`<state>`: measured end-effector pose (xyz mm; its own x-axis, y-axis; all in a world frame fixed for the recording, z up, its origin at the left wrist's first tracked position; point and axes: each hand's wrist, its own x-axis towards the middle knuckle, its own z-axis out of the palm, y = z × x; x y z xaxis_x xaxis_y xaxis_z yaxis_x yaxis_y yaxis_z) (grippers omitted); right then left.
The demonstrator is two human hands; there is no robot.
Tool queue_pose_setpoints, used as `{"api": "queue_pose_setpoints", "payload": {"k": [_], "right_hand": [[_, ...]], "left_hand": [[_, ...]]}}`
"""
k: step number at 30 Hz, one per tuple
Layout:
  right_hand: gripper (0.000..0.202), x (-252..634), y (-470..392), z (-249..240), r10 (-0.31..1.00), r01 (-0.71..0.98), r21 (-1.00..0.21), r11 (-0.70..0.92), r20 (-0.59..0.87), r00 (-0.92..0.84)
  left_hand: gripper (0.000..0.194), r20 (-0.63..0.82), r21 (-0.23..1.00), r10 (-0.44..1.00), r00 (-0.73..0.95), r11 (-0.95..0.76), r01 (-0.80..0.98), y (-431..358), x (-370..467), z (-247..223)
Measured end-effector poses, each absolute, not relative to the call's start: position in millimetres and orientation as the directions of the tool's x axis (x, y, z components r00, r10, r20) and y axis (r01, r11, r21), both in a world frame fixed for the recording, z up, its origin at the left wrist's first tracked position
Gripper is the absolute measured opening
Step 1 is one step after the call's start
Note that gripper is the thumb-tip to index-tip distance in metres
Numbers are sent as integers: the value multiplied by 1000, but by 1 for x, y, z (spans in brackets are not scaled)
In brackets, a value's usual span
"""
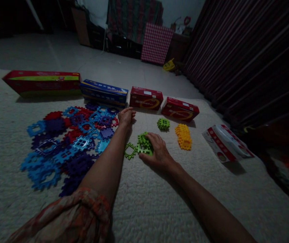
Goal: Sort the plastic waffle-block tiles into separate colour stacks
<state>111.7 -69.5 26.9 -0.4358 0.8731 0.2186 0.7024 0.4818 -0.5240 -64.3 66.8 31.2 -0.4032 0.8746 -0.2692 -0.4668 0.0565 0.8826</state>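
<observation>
My right hand (158,150) curves round several green interlocking plastic tiles (144,145), thumb on the near side and fingers over the far side. Just left of them a green frame-shaped tile (130,151) lies flat on the mat. My left hand (126,116) is stretched forward near the blue box (105,93) and a red box (146,98). Its fingers look curled together, and whatever may be in them is hidden. Left of that forearm spreads a pile of blue, purple and red tiles (81,143), partly covered by the arm.
A green stack (163,124) and a yellow stack of tiles (184,136) stand to the right. Along the back are a long red box (45,82) and another red box (180,109). A red-and-white package (226,143) lies far right on the pale mat (144,209).
</observation>
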Motion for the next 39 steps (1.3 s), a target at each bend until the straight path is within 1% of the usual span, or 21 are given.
{"api": "queue_pose_setpoints", "payload": {"k": [2,4,7,10,12,15,18,20,24,27,30,32,35,39], "right_hand": [[75,119,-65,30,853,661,-559,501,191,-486],[68,128,-57,34,838,633,-577,517,189,-512],[55,133,-42,41,815,619,-556,556,219,-536],[50,125,-33,46,763,590,-514,622,229,-605],[47,117,-30,49,746,603,-473,643,210,-631],[40,108,-27,51,762,655,-422,627,158,-628],[35,108,-24,50,753,644,-429,633,147,-642],[38,111,-22,49,744,612,-462,642,182,-643],[45,121,-19,52,745,537,-544,644,286,-603],[48,130,-18,57,764,529,-570,628,325,-557],[50,141,-14,62,798,571,-565,596,337,-500],[50,151,-8,63,814,610,-539,580,361,-455],[47,169,6,61,834,678,-500,539,430,-347],[46,189,21,53,854,729,-507,459,479,-205]], "left_hand": [[29,-288,880,888,-358,98,-464,66,-66,34],[27,-289,882,898,-332,116,-456,65,-67,35],[27,-277,887,901,-333,106,-450,66,-66,32],[26,-263,892,901,-345,91,-444,69,-64,29],[25,-262,893,900,-349,89,-440,69,-64,28],[26,-252,897,901,-354,80,-435,69,-63,28],[27,-243,898,903,-355,71,-435,67,-63,29],[25,-247,895,902,-355,73,-439,67,-63,30],[25,-259,894,897,-359,81,-441,66,-63,32],[26,-254,898,897,-363,79,-433,65,-63,32],[28,-248,894,900,-358,71,-442,65,-63,31],[29,-255,889,900,-354,74,-451,66,-63,30],[29,-249,889,901,-355,68,-452,66,-63,28],[28,-226,893,906,-359,45,-448,65,-62,28]]}}
